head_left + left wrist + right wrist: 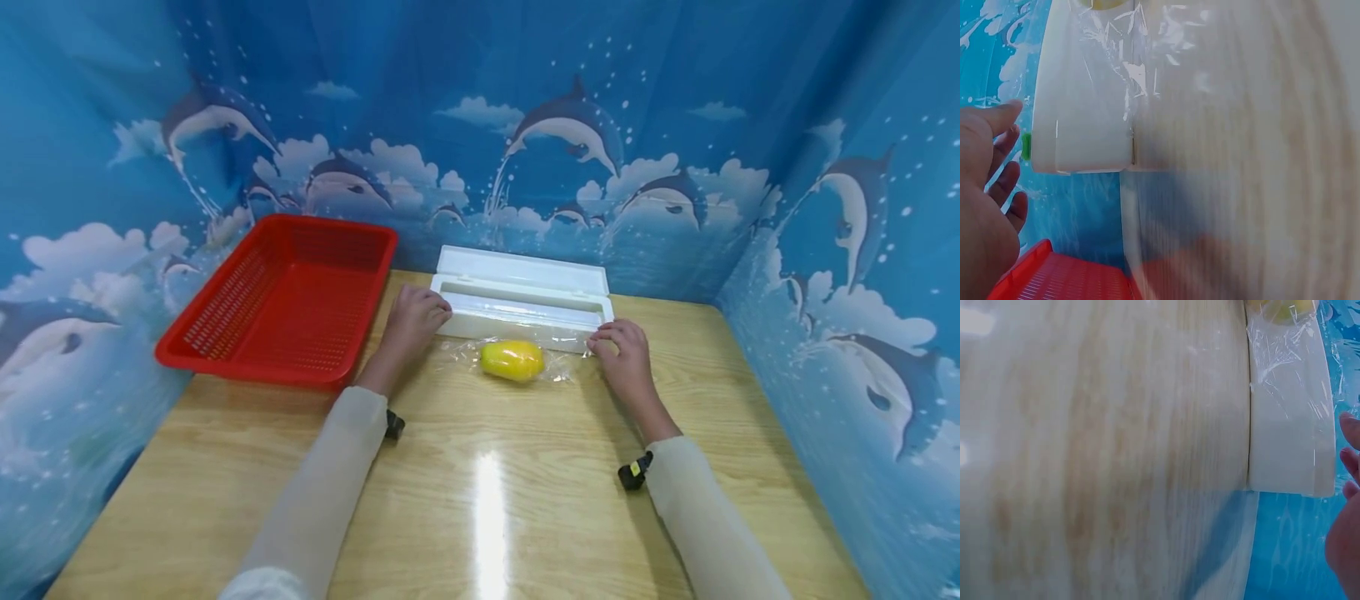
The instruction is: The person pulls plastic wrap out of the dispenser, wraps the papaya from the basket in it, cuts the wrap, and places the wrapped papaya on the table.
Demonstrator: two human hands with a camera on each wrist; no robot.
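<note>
In the head view, a yellow mango-like fruit [512,360] lies on a stretch of clear plastic wrap [557,365] in front of a white wrap dispenser box [495,323], whose lid [522,268] stands open at the back. A pale film roll [517,309] shows inside. At the box's left end is my left hand [417,317], its fingers loosely bent and spread in the left wrist view. My right hand [624,350] is at the opposite front corner, fingertips close to the edge of the wrap. Only part of the right hand appears in the right wrist view.
A red plastic basket [292,292] with slotted sides stands left of the box, close by the left forearm. The wooden table [570,500] reaches back to a blue dolphin-print curtain [465,108], which also rises at both sides. A small green piece [1026,146] sits on the box's end.
</note>
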